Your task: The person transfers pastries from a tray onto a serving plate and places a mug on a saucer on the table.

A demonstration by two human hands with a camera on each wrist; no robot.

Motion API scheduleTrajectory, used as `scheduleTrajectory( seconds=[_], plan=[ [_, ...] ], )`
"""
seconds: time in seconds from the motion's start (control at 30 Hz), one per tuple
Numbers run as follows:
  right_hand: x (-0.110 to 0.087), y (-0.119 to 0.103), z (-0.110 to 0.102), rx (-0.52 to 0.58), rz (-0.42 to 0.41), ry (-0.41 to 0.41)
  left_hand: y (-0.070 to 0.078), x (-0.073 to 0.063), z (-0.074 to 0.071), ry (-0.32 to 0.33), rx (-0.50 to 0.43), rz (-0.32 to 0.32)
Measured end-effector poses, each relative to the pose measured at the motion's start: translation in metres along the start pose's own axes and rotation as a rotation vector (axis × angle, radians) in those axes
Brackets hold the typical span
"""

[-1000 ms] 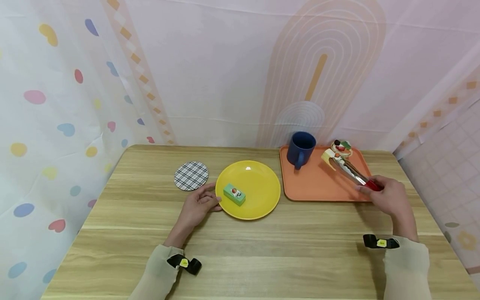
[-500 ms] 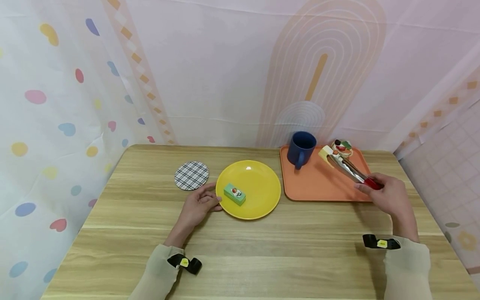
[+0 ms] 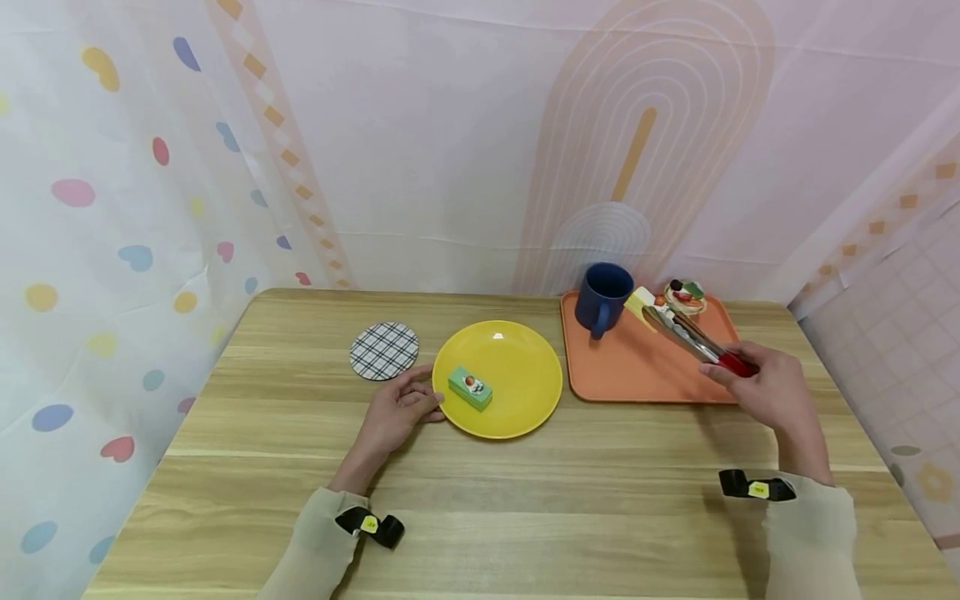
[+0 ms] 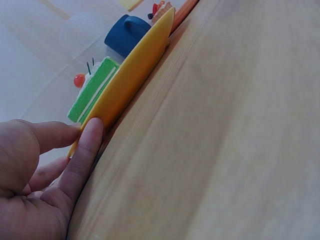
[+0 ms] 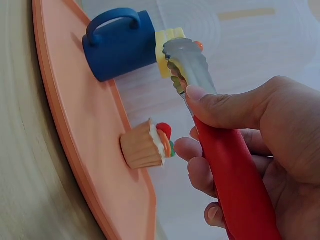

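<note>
My left hand (image 3: 393,417) pinches the left rim of a yellow plate (image 3: 519,367), thumb on top and a finger beneath. A toy slice of green cake (image 3: 470,390) with a red ball on top lies on that plate, near my thumb. My right hand (image 3: 776,387) grips red-handled metal tongs (image 5: 240,185). Between the tips of the tongs is a yellow cake slice (image 5: 163,52) with white topping, raised over the orange tray (image 3: 637,371) close beside the blue mug (image 3: 602,292). The tong tips partly hide the slice.
On the tray's back right stands a toy cupcake (image 5: 142,145) with red and green topping; the mug occupies its back left corner. Left of the plate lies a round checked coaster (image 3: 384,350). A patterned cloth (image 3: 435,167) hangs behind the wooden table (image 3: 525,517).
My right hand has shifted the tongs and the yellow cake slice leftward, from in front of the cupcake to beside the mug. My left hand and the plate keep their place.
</note>
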State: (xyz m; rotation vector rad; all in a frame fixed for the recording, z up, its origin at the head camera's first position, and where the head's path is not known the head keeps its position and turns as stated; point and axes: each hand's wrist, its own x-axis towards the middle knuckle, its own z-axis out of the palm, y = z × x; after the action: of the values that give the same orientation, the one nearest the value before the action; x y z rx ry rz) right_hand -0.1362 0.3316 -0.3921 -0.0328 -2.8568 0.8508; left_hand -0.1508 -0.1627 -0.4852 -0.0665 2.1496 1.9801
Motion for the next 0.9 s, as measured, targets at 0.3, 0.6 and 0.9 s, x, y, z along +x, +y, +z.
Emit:
scheduleTrajectory(
  seconds=[0.3, 0.6, 0.9],
  plan=[
    [0.000, -0.010, 0.003, 0.019, -0.068, 0.024, 0.000, 0.000, 0.000, 0.005, -0.005, -0.005],
    [-0.001, -0.021, 0.007, 0.032, -0.106, 0.017, 0.000, 0.000, 0.000, 0.006, -0.009, -0.004],
    [0.000, -0.030, 0.013, 0.041, -0.125, 0.016, 0.000, 0.000, 0.000, 0.004, -0.002, -0.001]
  ],
)
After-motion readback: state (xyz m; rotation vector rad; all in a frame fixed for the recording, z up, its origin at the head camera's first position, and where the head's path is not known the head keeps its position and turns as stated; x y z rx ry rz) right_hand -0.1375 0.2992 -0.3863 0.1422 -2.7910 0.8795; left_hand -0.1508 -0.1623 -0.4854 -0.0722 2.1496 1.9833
